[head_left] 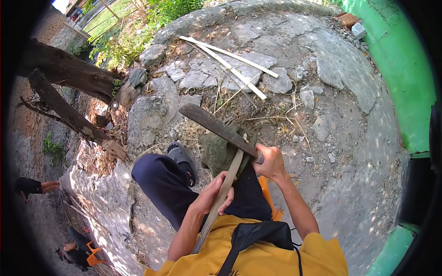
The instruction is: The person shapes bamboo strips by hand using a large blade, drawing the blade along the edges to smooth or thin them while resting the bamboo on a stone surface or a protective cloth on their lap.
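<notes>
My right hand is closed around the handle of a machete, whose broad dark blade slants up and to the left. In my left hand is a long greyish wooden strip, running from my lap up to the blade. The strip's far end meets the blade near the handle; whether the edge bites into it cannot be made out. Under the blade, a dark green cloth lies by my leg. A grey clog is on my left foot.
Two pale strips lie crossed on the cracked stone ground ahead. Dark timber posts stand at the left. A green wall bounds the right. An orange stool is beneath me. Other people's legs and another orange stool show at far left.
</notes>
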The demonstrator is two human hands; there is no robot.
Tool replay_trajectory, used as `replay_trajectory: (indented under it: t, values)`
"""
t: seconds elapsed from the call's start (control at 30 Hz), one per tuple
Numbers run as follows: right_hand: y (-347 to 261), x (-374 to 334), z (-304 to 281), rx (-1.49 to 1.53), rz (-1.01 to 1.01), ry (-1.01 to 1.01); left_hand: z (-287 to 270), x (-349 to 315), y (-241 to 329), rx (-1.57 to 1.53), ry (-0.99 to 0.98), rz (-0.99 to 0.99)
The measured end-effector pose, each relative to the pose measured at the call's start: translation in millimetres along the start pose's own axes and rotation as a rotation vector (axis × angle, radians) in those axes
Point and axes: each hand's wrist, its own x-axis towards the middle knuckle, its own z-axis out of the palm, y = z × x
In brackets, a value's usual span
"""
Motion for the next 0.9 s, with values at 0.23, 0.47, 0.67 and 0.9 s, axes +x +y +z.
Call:
replay_trajectory:
  t: [0.23,0.47,0.67,0.9]
  values:
    - [-11.6,9.9,-14.3,-0.083,0.088,-0.058,18.2,4.1,-8.2,0.327,0.254,-0.039]
    - [-0.6,-0.2,-16.3,-0.151,0.037,-0.091,51.4,6.6,4.2,1.232,0.590,0.003]
    - [12.9,-19.9,-13.6,-0.042,-0.037,-0.112,41.2,11.5,-3.7,1.172,0.554,0.039]
    - [20.5,5.7,-8.0,-0.032,0.069,-0.114,41.9,14.1,-4.5,1.250,0.547,0.000]
